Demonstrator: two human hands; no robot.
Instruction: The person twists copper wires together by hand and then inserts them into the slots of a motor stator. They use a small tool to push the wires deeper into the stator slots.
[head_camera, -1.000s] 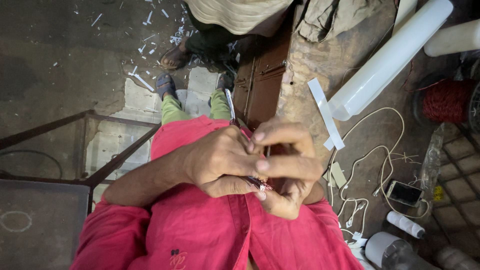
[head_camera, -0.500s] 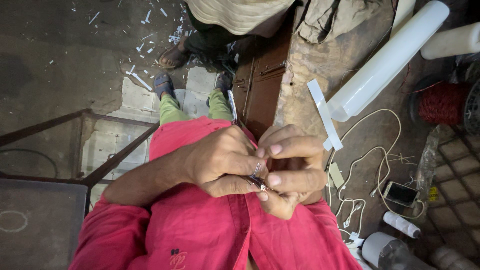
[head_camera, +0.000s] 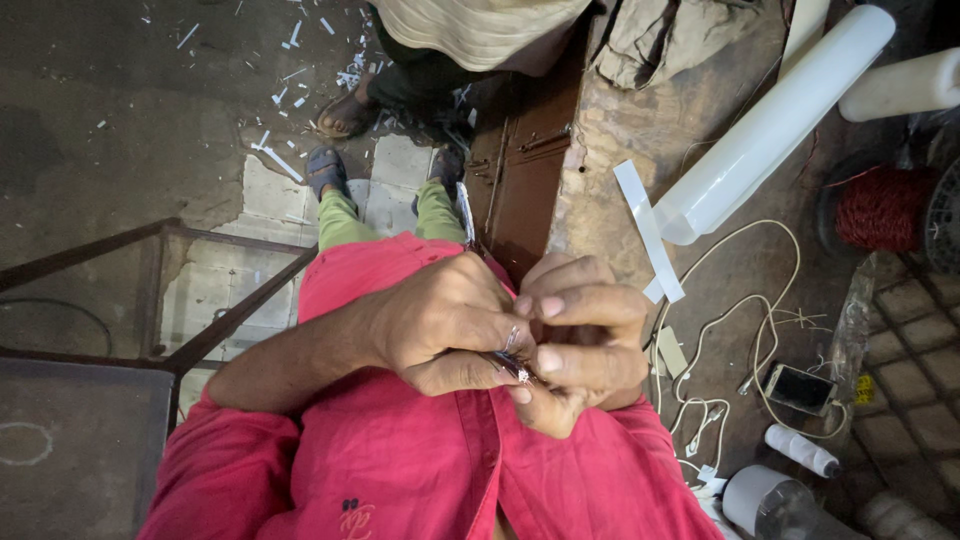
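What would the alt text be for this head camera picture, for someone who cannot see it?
Seen from above, a person in a red shirt presses the left hand and right hand together around a small metal piece, too small to identify. To the right lie a white tube, a white cable and a red wire spool.

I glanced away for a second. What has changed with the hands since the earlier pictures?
Little: the left hand and right hand stay pressed together over the red shirt, still pinching a small shiny piece. The right fingers curled slightly lower. The white tube and cable stayed put.
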